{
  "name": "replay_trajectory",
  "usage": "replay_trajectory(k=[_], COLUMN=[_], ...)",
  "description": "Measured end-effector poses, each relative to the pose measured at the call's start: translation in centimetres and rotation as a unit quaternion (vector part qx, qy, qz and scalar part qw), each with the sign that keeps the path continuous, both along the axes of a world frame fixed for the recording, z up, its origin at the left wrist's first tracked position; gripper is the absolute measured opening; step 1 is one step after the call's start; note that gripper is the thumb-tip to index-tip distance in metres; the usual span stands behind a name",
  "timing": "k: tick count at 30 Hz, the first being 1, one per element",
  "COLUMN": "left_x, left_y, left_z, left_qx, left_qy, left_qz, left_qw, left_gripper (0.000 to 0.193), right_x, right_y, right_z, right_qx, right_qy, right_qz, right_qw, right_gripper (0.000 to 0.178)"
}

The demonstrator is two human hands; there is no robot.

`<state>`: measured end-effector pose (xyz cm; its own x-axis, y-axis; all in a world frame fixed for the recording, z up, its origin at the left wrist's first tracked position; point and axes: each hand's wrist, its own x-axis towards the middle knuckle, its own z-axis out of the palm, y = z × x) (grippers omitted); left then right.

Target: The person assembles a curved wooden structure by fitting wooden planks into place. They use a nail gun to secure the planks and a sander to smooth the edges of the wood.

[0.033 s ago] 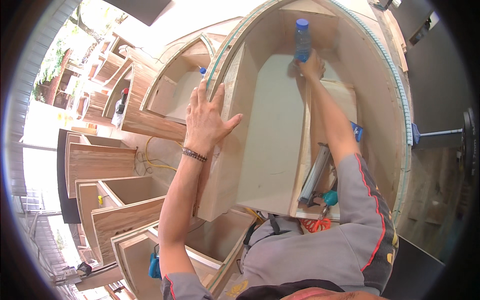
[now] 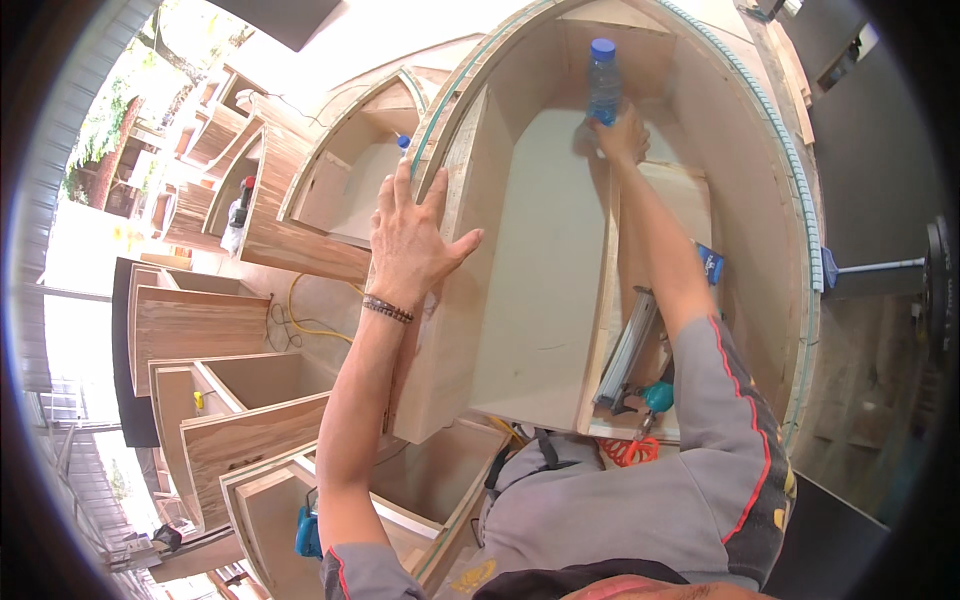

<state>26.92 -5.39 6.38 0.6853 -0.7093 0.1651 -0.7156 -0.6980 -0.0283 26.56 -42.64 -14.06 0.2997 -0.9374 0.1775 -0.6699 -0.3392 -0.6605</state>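
Observation:
Toward the far end of a large arched plywood frame, my right hand is closed round the lower part of a clear plastic bottle with a blue cap. The bottle stands about upright; whether its base touches the wood is hidden by my fingers. My left hand lies open, fingers spread, over the frame's left side wall, with nothing in it. Beneath my right forearm, a grey and teal air nailer rests in the frame's right-hand compartment. A blue packet lies beside that forearm.
Several more plywood frames stand on the left. A yellow hose runs over the floor between them. Close to my body is a coiled orange hose. A blue tool sits by the nearest left frame. A blue-handled broom is at right.

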Motion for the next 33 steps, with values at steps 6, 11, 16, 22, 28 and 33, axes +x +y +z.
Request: replay_trajectory(k=[6,11,16,22,28,33], left_x=[-0.6,-0.5,-0.4,-0.4,0.0,0.1], left_y=[-1.2,-1.1,-1.3,-1.7,-1.8,-1.8], left_z=[0.3,0.0,-0.3,-0.3,-0.3,-0.2], left_qx=[0.034,0.029,0.035,0.056,0.050,0.046], left_qy=[0.001,0.010,-0.001,-0.009,0.003,0.014], left_qz=[0.033,0.043,0.037,0.029,0.016,0.011], left_qw=[0.999,0.999,0.999,0.998,0.999,0.999], left_gripper=[0.083,0.081,0.080,0.079,0.080,0.080], right_x=[1.0,5.9,8.5,8.4,8.5,8.7], right_y=[5.5,11.6,14.8,16.9,16.8,16.8], right_z=[-2.5,2.0,4.3,5.9,6.6,6.4], right_qx=[0.085,0.173,0.161,0.196,0.195,0.199], right_qy=[-0.327,-0.400,-0.457,-0.493,-0.511,-0.523], right_qz=[0.143,0.274,0.243,0.184,0.164,0.167], right_qw=[0.930,0.857,0.840,0.828,0.821,0.812], right_gripper=[0.041,0.044,0.050,0.059,0.058,0.056])
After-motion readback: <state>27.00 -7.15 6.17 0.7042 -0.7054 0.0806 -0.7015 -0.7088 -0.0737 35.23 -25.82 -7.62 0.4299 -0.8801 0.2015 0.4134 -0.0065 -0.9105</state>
